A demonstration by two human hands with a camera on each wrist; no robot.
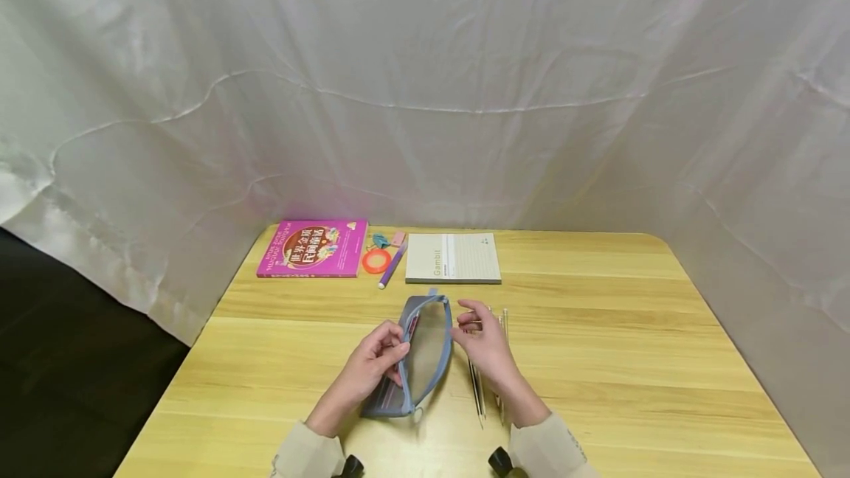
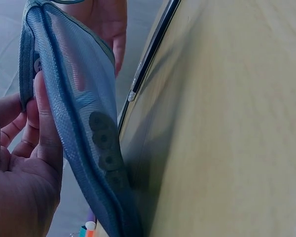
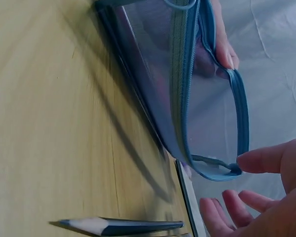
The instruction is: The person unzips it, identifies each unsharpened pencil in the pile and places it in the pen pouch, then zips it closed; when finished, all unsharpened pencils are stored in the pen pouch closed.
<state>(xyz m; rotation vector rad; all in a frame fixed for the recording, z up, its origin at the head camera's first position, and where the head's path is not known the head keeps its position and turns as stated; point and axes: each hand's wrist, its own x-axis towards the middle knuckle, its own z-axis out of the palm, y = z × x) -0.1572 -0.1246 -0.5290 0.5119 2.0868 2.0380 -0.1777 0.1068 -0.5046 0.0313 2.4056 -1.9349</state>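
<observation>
A blue mesh pencil case (image 1: 420, 360) stands unzipped on the wooden table (image 1: 598, 360), its mouth gaping. My left hand (image 1: 397, 352) pinches the left rim of the opening between thumb (image 2: 45, 143) and fingers (image 3: 225, 47). My right hand (image 1: 466, 324) hovers just right of the case with relaxed, slightly bent fingers (image 3: 266, 158) and holds nothing; one fingertip is at the rim by the zipper end, and I cannot tell if it touches. Several thin pencils (image 1: 477, 389) lie on the table under and beside the right hand. One sharpened pencil (image 3: 118, 226) shows in the right wrist view.
At the table's far side lie a pink book (image 1: 312, 248), an orange ring (image 1: 375, 261), a purple pen (image 1: 392, 267), a small pink eraser (image 1: 398, 239) and a pale notebook (image 1: 454, 258). White cloth hangs behind and on both sides.
</observation>
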